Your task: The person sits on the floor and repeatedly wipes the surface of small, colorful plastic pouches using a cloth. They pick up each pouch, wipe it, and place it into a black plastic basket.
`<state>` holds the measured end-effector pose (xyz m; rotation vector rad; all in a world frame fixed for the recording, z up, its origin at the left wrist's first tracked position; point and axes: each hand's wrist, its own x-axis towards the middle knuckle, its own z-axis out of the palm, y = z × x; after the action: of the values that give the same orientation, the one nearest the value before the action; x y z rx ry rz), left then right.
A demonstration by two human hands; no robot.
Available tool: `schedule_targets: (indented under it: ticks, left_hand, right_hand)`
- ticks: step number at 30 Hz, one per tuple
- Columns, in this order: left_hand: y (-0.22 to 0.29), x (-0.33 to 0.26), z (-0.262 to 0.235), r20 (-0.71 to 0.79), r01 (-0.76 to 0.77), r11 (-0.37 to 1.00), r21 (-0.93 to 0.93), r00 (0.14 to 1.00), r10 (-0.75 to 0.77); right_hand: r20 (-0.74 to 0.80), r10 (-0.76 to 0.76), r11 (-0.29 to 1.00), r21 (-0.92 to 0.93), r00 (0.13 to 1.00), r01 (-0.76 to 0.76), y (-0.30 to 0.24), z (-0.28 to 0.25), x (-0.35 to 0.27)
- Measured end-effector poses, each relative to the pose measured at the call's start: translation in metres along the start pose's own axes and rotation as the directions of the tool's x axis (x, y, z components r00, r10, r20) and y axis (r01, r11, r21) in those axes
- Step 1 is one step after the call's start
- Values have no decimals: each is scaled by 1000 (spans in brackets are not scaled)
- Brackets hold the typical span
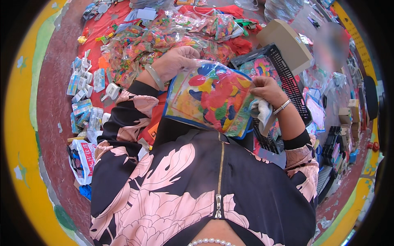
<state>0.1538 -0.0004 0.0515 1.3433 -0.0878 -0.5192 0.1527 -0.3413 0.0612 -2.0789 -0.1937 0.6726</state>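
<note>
Between my two hands hangs a clear plastic bag (213, 96) with blue edging, filled with flat red, yellow, blue and green pieces. My left hand (176, 61) pinches its upper left corner, a bangle round the wrist. At the bag's upper right side, my right hand (269, 91) has its fingers closed on the edge. A crumpled whitish cloth (261, 110) hangs below the right hand, seemingly tucked in its lower fingers. The bag is held over my lap, tilted, its printed card partly showing at the left.
A heap of similar filled bags (152, 35) covers the red sheet (92, 45) ahead. At the right stand a black plastic crate (293, 88) and a cardboard box (283, 43). White and blue packaged items (82, 80) and a white carrier bag (85, 160) lie at the left.
</note>
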Motion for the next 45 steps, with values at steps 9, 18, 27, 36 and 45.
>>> schedule_targets:
  ticks: [9, 18, 27, 36, 45]
  left_hand:
    - [40, -27, 8, 41, -214, 818, 534, 973, 228]
    - [96, -66, 28, 99, -490, 395, 777, 716, 691]
    - [14, -103, 23, 368, -581, 75, 811, 604, 707]
    - [-64, -115, 21, 285, -514, 236, 824, 738, 612]
    - [-82, -111, 33, 43, -400, 428, 810, 770, 637]
  right_hand:
    - [127, -33, 959, 282, 991, -4, -43, -31, -49]
    - [-278, -469, 883, -166, 838, 439, -103, -52, -91]
    - [256, -763, 194, -785, 594, 588, -60, 17, -106]
    - [40, -239, 366, -922, 970, 128, -49, 23, -109]
    - [-124, -921, 366, -596, 368, 715, -123, 89, -46]
